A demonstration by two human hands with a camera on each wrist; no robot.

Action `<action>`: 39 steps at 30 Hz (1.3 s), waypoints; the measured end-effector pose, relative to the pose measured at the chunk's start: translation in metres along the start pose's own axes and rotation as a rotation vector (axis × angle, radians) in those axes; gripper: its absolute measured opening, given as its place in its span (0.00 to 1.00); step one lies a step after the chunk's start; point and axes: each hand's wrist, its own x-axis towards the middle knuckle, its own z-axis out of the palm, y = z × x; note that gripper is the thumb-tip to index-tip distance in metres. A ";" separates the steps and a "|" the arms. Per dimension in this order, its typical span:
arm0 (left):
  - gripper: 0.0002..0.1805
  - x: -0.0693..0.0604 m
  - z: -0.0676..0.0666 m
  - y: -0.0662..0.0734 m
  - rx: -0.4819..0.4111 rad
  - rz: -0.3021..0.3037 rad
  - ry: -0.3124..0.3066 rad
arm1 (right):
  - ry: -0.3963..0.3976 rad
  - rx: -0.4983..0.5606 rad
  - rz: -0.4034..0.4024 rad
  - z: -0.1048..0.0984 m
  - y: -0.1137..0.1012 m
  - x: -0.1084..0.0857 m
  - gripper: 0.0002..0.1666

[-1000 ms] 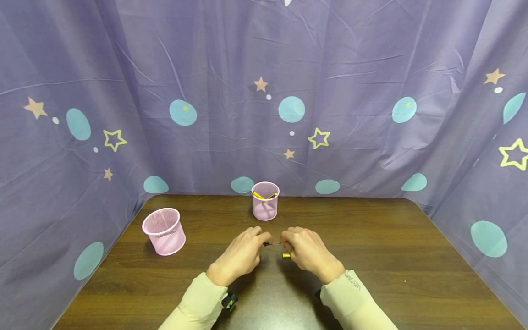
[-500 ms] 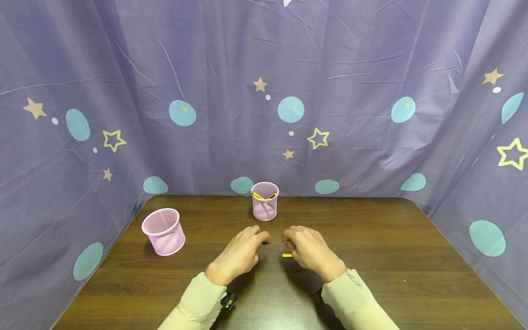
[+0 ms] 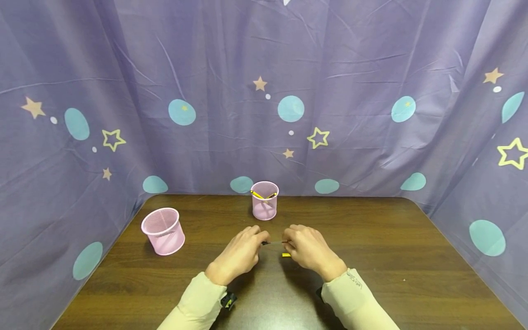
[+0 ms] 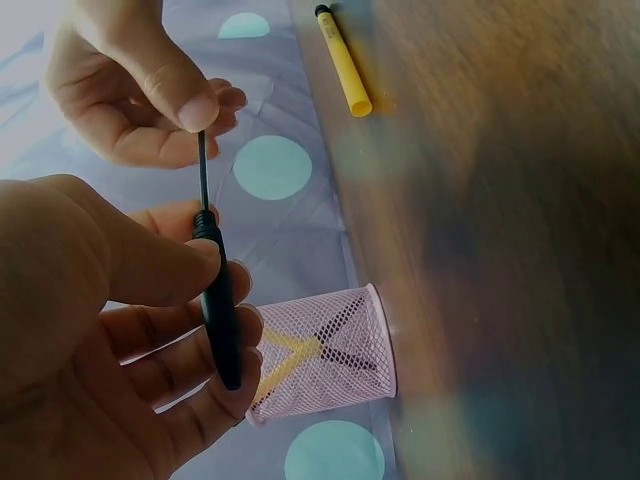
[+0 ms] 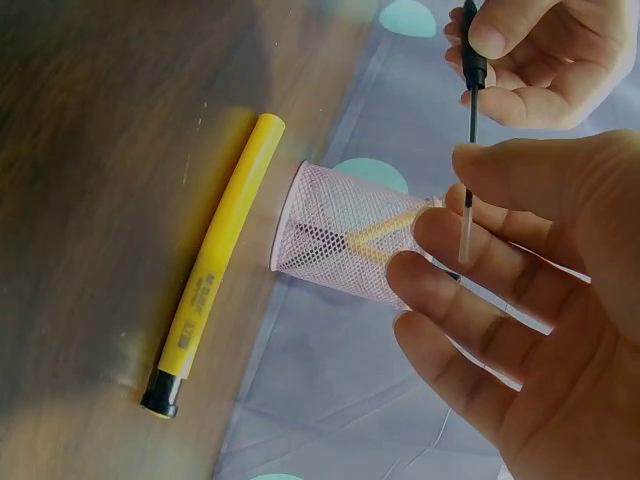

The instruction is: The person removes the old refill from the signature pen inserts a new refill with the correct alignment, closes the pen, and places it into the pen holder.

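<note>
In the head view my left hand (image 3: 241, 252) and right hand (image 3: 309, 250) face each other above the table. My left thumb and fingers pinch a black, tapered pen front section (image 4: 220, 320) with a threaded collar. A thin dark pen refill (image 4: 204, 170) sticks out of that collar. My right thumb and forefinger pinch the refill; its clear end (image 5: 464, 235) shows past my right thumb. Below the hands a yellow pen barrel (image 5: 220, 250) with a black end lies on the table, partly hidden by my right hand in the head view.
Behind the hands stands a pink mesh pen cup (image 3: 265, 211) holding yellow and black pens. Another pink mesh cup (image 3: 167, 238) stands at the left of the brown wooden table (image 3: 371, 238). A purple patterned curtain (image 3: 350, 68) surrounds the table's back and sides.
My right hand has shifted slightly right, away from the left. A little more of the refill shows between the hands. The barrel and cups have stayed put.
</note>
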 end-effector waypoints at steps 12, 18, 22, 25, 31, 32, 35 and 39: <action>0.23 0.000 0.000 0.003 -0.001 0.003 -0.009 | 0.017 0.016 -0.048 0.001 -0.003 0.001 0.11; 0.23 0.000 0.000 0.003 0.000 0.006 0.000 | 0.019 0.020 -0.057 0.001 -0.003 0.001 0.09; 0.24 0.000 0.000 0.003 -0.001 0.005 0.003 | 0.019 0.015 -0.060 0.001 -0.004 0.001 0.10; 0.24 0.000 0.000 0.003 0.000 0.004 0.004 | 0.019 0.011 -0.061 0.001 -0.003 0.001 0.12; 0.23 0.000 0.000 0.003 0.004 -0.001 -0.002 | 0.021 0.016 -0.062 0.000 -0.003 0.001 0.12; 0.24 0.000 0.000 0.003 0.003 -0.002 -0.003 | 0.021 0.017 -0.062 0.000 -0.003 0.001 0.11; 0.24 0.000 0.000 0.003 0.005 -0.002 -0.002 | 0.020 0.015 -0.059 0.000 -0.002 0.001 0.10; 0.24 0.000 0.000 0.002 0.007 0.002 0.000 | 0.018 0.008 -0.052 0.000 -0.002 0.000 0.09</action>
